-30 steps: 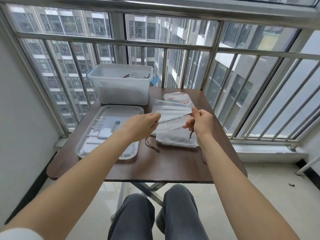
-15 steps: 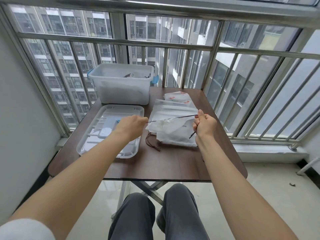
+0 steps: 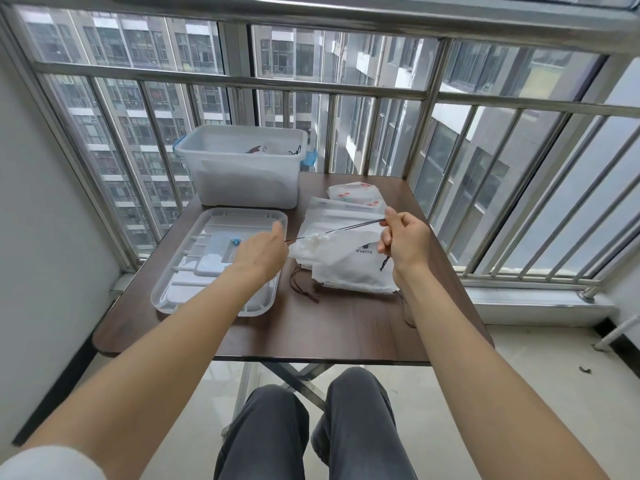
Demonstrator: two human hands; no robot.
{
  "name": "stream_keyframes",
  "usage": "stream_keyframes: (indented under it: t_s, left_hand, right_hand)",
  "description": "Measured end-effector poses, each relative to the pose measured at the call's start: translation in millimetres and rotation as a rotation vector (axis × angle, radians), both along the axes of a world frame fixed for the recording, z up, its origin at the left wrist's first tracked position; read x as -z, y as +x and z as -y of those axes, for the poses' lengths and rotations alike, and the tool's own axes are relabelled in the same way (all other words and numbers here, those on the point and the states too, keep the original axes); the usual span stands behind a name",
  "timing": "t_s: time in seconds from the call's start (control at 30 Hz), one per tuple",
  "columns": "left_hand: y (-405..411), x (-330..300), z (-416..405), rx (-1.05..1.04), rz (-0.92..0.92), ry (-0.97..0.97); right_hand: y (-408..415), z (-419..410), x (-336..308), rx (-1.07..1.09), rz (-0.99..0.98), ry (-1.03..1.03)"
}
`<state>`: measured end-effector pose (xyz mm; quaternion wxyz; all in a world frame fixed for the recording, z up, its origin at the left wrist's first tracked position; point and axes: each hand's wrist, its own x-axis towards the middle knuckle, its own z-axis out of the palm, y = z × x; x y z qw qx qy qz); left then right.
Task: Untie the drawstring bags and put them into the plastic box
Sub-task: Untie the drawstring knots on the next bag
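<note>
Pulling apart, the two hands stretch a thin dark drawstring [image 3: 353, 226] tight between them. The right hand [image 3: 403, 242] has its fingers curled round one end of the string, with a short knotted bit hanging below it. The left hand [image 3: 261, 252] pinches the other end, though its fingertips are turned away and hard to see. A white drawstring bag [image 3: 341, 252] hangs on the string between both hands, with its top all bunched up. It sits just above a small pile of more white bags [image 3: 353, 280] on the brown surface [image 3: 339, 330]. Brown cords [image 3: 304, 284] trail out from that pile, below and between the hands. Under the left hand lies a clear plastic lid [image 3: 180, 289]. Past the left hand, further from the person, stands the clear plastic box [image 3: 242, 181] with some bags already inside. Past the right hand lies a flowery bag [image 3: 356, 195]
</note>
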<state>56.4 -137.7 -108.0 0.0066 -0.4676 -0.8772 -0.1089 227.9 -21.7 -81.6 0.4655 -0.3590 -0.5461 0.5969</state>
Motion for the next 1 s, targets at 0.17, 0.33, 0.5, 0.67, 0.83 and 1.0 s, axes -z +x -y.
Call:
stream_keyframes:
  t_s: [0.17, 0.33, 0.5, 0.67, 0.83, 1.0]
  left_hand:
    - [7.5, -19.2, -5.4, 0.010, 0.335, 0.077]
    - [13.3, -37.1, 0.0, 0.046, 1.072, 0.101]
    - [15.0, -32.7, -0.5, 0.071, 1.601, 0.261]
    - [32.8, -30.1, -3.7, 0.125, 1.878, 0.482]
    - [41.1, -29.6, -7.2, 0.116, 1.916, 0.543]
    - [52.4, -27.9, -13.5, 0.169, 1.849, 0.583]
  right_hand:
    - [6.5, 1.1, -13.2, -0.143, 0.096, 0.017]
    - [10.6, 7.6, -14.7, -0.209, -0.018, -0.081]
    - [11.5, 14.7, -18.3, -0.277, -0.124, -0.175]
    - [11.9, 27.6, -22.4, -0.393, -0.098, -0.281]
    - [15.8, 40.2, -25.1, -0.463, -0.052, -0.326]
    - [8.8, 54.5, -15.6, -0.437, 0.009, -0.184]
